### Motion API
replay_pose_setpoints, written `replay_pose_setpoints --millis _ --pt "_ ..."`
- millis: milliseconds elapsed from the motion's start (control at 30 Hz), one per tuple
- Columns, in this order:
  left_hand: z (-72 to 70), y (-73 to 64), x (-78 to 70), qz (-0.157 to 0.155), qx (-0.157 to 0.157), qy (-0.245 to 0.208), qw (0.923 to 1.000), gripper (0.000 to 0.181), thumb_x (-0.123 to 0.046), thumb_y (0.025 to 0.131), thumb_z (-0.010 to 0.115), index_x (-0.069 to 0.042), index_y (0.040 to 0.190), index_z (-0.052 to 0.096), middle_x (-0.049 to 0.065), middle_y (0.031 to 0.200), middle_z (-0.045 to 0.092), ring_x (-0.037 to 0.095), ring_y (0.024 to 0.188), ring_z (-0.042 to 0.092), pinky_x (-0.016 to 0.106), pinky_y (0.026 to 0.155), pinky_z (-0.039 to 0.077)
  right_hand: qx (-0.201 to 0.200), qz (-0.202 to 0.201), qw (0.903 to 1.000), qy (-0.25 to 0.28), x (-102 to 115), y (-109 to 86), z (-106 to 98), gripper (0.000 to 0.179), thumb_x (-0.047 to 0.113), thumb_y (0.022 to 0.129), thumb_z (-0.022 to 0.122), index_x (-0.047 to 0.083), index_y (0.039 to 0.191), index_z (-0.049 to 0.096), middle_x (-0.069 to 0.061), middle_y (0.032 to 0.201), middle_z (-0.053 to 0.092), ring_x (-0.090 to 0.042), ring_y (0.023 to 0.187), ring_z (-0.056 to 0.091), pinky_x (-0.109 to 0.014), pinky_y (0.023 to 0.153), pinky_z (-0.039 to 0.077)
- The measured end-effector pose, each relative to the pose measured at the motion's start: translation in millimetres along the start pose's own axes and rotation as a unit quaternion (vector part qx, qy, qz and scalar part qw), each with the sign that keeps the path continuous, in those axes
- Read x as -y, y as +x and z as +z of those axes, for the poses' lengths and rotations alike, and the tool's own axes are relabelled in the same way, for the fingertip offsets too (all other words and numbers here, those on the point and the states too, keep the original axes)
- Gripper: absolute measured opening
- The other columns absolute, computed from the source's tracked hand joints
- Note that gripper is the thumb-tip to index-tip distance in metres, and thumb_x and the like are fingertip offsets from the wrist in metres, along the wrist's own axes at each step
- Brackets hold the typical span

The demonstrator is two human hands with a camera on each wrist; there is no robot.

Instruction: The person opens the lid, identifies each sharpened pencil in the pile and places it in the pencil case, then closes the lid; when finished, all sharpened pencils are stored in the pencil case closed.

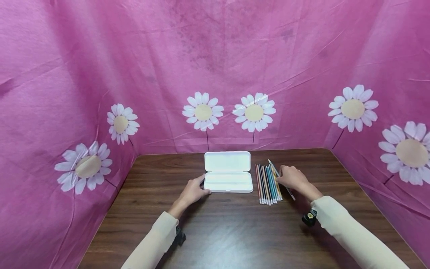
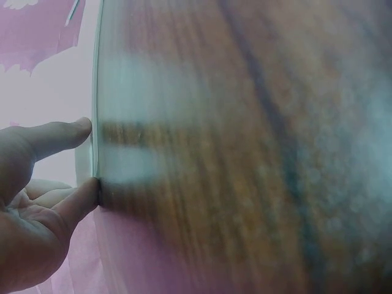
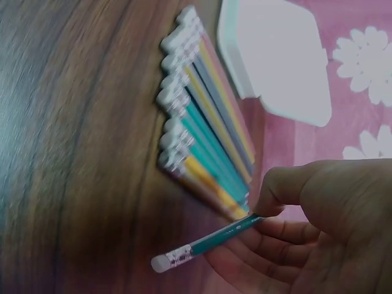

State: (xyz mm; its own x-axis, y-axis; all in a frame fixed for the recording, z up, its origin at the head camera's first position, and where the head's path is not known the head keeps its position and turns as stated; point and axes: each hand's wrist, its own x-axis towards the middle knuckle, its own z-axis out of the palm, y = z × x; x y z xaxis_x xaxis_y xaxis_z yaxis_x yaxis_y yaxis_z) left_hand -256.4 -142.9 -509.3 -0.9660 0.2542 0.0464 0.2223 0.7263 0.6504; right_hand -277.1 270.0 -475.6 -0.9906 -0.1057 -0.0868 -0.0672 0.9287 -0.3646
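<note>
An open white pencil case (image 1: 228, 182) lies on the table with its lid (image 1: 227, 161) tipped back; no pencils show inside. My left hand (image 1: 193, 191) grips its left end, with thumb and fingertips at the case's edge in the left wrist view. To the right of the case lies a row of coloured pencils (image 1: 267, 185), side by side, erasers toward me. My right hand (image 1: 293, 177) pinches a green pencil (image 3: 223, 237) between thumb and fingers, just right of the row. Its white eraser (image 3: 162, 263) points toward me, and its tip reaches past the row's far end.
A brown wooden table (image 1: 221, 228) carries everything. Pink cloth (image 1: 221, 56) with white daisies hangs behind the table and along both sides. A small dark wrist camera (image 1: 309, 218) sits at the right sleeve, another (image 1: 180, 236) at the left.
</note>
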Motion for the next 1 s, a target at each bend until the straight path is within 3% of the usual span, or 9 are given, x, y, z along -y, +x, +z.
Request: replay_pose_setpoints --millis 133,433,733,1000 --pt "0.7 0.6 -0.1 0.000 -0.001 0.000 1.0000 0.081 -0.019 0.088 0.087 0.008 0.154 0.050 0.029 0.149 0.060 0.040 0.136 0.062 0.052 0.116 0.049 -0.022 -0.031 0.9992 -0.010 11.4 -0.4 -3.5 0.015 0.023 0.086 0.069 0.012 0.085 0.058 -0.004 0.074 0.061 -0.024 0.069 0.058 -0.038 0.057 0.044" --pt "0.4 0.4 -1.0 0.001 -0.002 0.000 1.0000 0.081 -0.019 0.088 0.087 0.008 0.154 0.049 0.028 0.150 0.059 0.039 0.137 0.061 0.051 0.117 0.049 -0.034 -0.097 0.9946 -0.016 44.4 1.9 -12.6 0.012 0.014 0.085 0.067 0.016 0.082 0.055 0.002 0.068 0.053 -0.017 0.061 0.049 -0.033 0.053 0.036" --pt "1.6 0.2 0.4 0.008 -0.005 0.009 0.9999 0.080 -0.018 0.087 0.087 0.009 0.153 0.050 0.029 0.149 0.060 0.039 0.134 0.063 0.051 0.114 0.051 -0.057 -0.179 0.9810 -0.046 89.3 8.5 -19.9 0.011 0.013 0.083 0.071 0.017 0.082 0.061 0.004 0.070 0.058 -0.015 0.062 0.051 -0.033 0.051 0.039" --pt "1.0 -0.2 -0.2 0.012 -0.006 0.010 0.9999 0.079 -0.018 0.088 0.087 0.008 0.153 0.051 0.030 0.149 0.059 0.040 0.133 0.064 0.051 0.113 0.052 -0.054 -0.225 0.9688 -0.089 124.6 19.9 -19.7 0.012 0.010 0.081 0.072 0.017 0.082 0.062 0.004 0.071 0.059 -0.015 0.061 0.050 -0.033 0.048 0.036"
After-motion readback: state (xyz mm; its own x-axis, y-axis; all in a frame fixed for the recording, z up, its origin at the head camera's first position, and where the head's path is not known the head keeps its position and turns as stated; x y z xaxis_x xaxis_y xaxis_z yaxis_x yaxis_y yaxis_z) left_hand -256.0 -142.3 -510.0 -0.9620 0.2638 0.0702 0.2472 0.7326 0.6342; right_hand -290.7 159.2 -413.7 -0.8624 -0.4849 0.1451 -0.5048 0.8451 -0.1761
